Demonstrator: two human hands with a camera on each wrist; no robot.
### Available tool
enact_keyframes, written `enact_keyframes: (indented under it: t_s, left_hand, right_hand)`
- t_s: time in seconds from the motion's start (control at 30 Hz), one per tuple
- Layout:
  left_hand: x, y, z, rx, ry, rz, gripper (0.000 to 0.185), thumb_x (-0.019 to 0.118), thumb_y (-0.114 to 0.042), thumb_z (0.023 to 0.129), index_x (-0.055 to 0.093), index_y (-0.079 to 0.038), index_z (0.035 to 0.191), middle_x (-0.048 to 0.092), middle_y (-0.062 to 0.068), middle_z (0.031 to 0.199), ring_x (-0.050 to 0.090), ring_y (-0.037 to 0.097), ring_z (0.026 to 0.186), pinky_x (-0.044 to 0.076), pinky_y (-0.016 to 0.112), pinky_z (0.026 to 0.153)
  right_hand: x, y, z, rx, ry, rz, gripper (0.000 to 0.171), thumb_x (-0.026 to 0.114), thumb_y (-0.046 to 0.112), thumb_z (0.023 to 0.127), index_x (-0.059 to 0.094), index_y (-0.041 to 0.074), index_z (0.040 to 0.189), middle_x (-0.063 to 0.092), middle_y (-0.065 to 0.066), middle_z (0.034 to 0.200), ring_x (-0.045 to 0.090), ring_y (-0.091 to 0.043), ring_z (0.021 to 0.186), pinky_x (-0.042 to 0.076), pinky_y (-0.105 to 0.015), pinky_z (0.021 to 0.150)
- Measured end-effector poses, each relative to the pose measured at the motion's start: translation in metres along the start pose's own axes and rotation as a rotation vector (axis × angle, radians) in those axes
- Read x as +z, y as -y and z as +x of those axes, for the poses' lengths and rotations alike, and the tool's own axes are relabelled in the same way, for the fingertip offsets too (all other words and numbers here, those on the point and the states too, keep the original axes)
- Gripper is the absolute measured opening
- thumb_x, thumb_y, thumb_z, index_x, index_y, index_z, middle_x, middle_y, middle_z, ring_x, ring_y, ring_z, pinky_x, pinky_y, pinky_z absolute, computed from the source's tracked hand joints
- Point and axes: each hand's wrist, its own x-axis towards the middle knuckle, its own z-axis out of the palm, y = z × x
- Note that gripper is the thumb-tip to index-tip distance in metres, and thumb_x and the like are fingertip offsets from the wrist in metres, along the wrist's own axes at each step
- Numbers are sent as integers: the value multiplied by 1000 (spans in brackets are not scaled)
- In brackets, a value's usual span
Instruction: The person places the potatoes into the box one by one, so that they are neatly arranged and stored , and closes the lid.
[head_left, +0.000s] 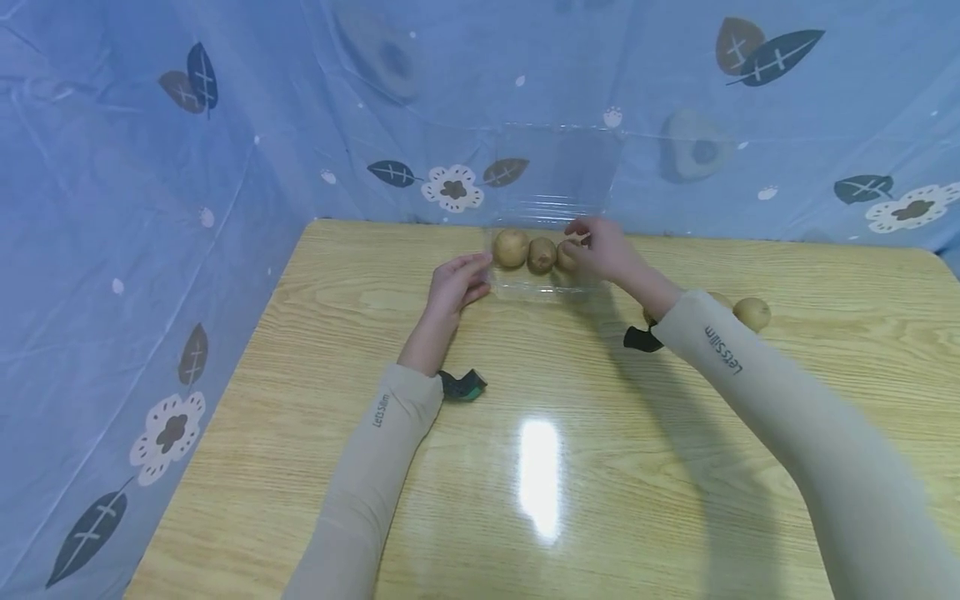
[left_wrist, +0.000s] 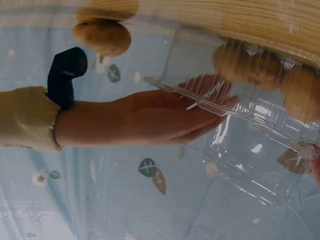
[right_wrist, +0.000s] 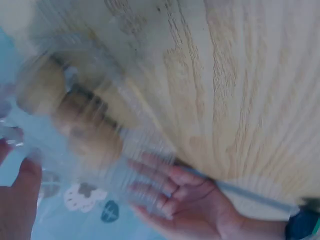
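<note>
The person is filling the clear box [head_left: 545, 279] at the far side of the table [head_left: 300, 350]: the left hand [head_left: 455, 283] rests flat against its side, fingers straight, while the right hand [head_left: 603, 248] holds a kiwi [head_left: 567, 254] inside, and I think more loose kiwis [head_left: 752, 313] need picking next.

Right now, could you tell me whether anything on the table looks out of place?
Nothing looks damaged or spilled. Two kiwis lie loose on the table, apart from the three in the clear container, whose lid stands open. The left hand steadies it.

Clear clamshell box [head_left: 542, 287], lid up, three kiwis [head_left: 541, 255] inside.
</note>
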Motion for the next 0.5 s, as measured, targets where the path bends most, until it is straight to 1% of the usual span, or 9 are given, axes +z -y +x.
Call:
enact_keyframes:
  t_s: [0.07,0.17,0.27,0.37,0.43,0.5]
  left_hand:
    - [1,1,0,-5,2,-3,30,69,-16,81,63,-3,108,62,1,89,58,9,71,56,20,65]
    - [1,1,0,-1,7,-4,30,69,-17,81,63,-3,107,62,1,85,58,9,69,56,20,64]
    - [0,0,-1,15,15,5,30,69,-18,81,64,-2,105,62,1,82,58,8,66,56,21,65]
    - [0,0,-2,21,21,9,30,69,-19,81,63,-2,105,61,0,80,58,8,65,56,22,65]
    - [-1,-1,-1,15,19,10,30,69,-19,81,63,-2,106,61,0,79,58,8,66,56,21,66]
    - [-1,-1,-1,9,15,6,30,69,-19,81,63,-2,106,60,0,81,58,8,67,56,21,66]
  right_hand:
    - [-6,-3,-5,4,-5,70,34,49,15,92,51,-9,117,52,-27,120,51,-42,107,45,-49,93]
    - [-16,-6,-14,-21,-6,96,33,48,18,94,54,-6,115,56,-25,115,56,-38,102,49,-44,87]
    - [-28,-7,-23,-64,32,101,32,47,18,94,56,-5,115,58,-23,110,61,-27,91,52,-33,78]
    - [-40,-9,-33,-104,85,94,30,47,17,94,57,-4,114,60,-21,108,60,-17,85,51,-25,74]
    - [-47,-11,-41,-117,113,80,28,48,16,94,57,-3,112,59,-20,110,59,-18,89,51,-29,78]
    - [-53,-14,-48,-119,133,59,27,50,17,93,58,-1,112,59,-18,113,58,-24,97,49,-36,85]
